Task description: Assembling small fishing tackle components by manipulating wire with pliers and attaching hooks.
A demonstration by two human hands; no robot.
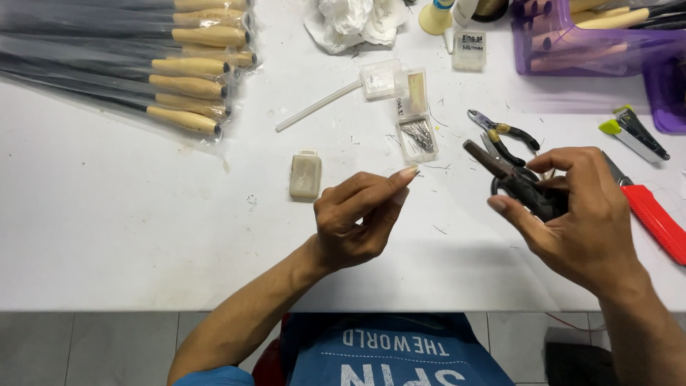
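My right hand point(582, 214) holds a pair of dark pliers point(511, 179), their jaws pointing up and left over the white table point(128, 229). My left hand point(361, 218) hovers at the centre with thumb and forefinger pinched together; whether something thin sits between them I cannot tell. Just beyond its fingertips lies a small open clear box of thin metal pins point(417, 136). A second pair of small cutters with yellow-black handles point(504, 132) lies behind the pliers.
A bundle of long tools with wooden handles in plastic sleeves point(189, 71) lies at the far left. A small closed cloudy box point(306, 175), a white rod point(318, 106), crumpled tissue point(354, 21), a purple bin point(593, 39), a red cutter point(657, 221) surround the hands.
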